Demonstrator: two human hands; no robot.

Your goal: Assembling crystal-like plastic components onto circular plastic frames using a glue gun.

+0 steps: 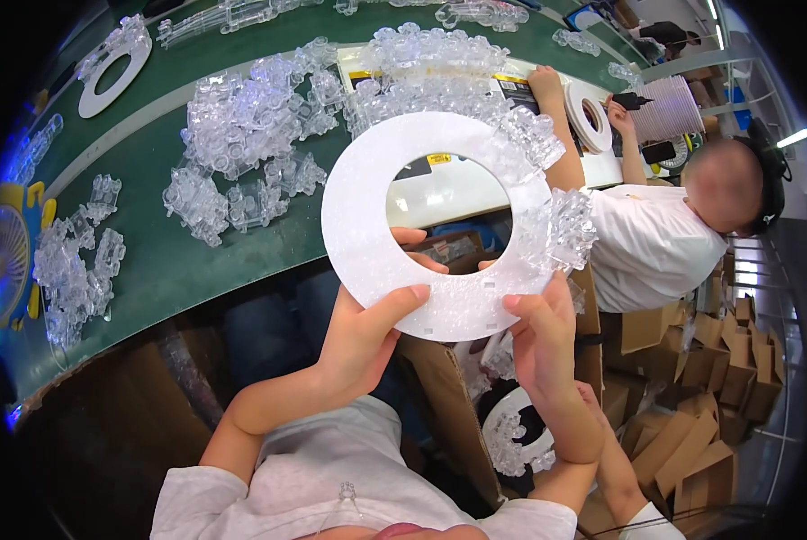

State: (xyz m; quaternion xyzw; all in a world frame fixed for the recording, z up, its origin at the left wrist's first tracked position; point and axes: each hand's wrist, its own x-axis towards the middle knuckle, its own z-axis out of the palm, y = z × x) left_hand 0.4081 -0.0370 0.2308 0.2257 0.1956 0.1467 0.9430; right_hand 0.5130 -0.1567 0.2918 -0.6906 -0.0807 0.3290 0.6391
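White plastic ring (367,225) was held flat-on above the lap, in front of the green table (151,270). It was gripped at its lower rim by both hands: the left hand (363,337) at about 7 o'clock on the ring, thumb clamped over the face, and the right hand (543,337) at about 5 o'clock, fingers (529,310) pinching the rim. Clear plastic pieces (561,225) were clipped on from 1 to 4 o'clock, nearer the right hand.
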